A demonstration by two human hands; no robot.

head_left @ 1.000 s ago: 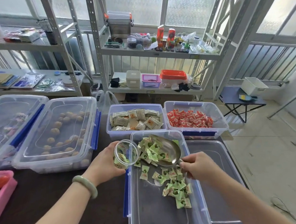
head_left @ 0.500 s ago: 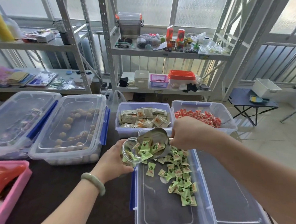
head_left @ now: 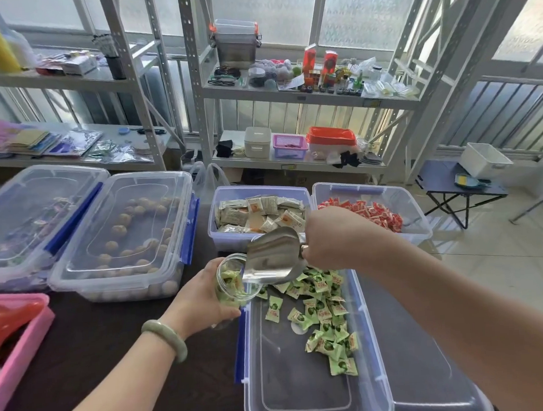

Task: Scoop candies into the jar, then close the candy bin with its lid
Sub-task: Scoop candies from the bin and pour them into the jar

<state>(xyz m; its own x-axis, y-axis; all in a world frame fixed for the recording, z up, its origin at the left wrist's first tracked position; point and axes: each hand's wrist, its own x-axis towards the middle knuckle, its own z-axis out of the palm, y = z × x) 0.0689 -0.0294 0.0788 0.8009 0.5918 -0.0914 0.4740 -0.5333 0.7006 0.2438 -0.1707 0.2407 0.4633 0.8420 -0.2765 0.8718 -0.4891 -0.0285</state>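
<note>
My left hand (head_left: pixel 199 300) grips a small clear jar (head_left: pixel 232 282), tilted with its mouth toward the right and green-wrapped candies inside. My right hand (head_left: pixel 332 236) holds the handle of a metal scoop (head_left: pixel 272 257), tipped steeply with its lip at the jar's mouth; the scoop looks empty. Both are over the far left corner of an open clear candy bin (head_left: pixel 274 380) with blue latches. Green candies (head_left: pixel 321 316) lie scattered in the bin. Its clear lid (head_left: pixel 433 383) lies flat to the right, partly under my right forearm.
Two open bins stand behind: beige packets (head_left: pixel 261 212) and red candies (head_left: pixel 369 213). Two lidded bins (head_left: pixel 129 233) sit at the left, a pink tray (head_left: pixel 15 354) at the near left. Metal shelves (head_left: pixel 288 93) stand beyond the dark table (head_left: pixel 113 335).
My right hand has raised the scoop's handle and tipped it steeply; the candies that filled the scoop have slid into the jar. The jar has stayed at the bin's corner.
</note>
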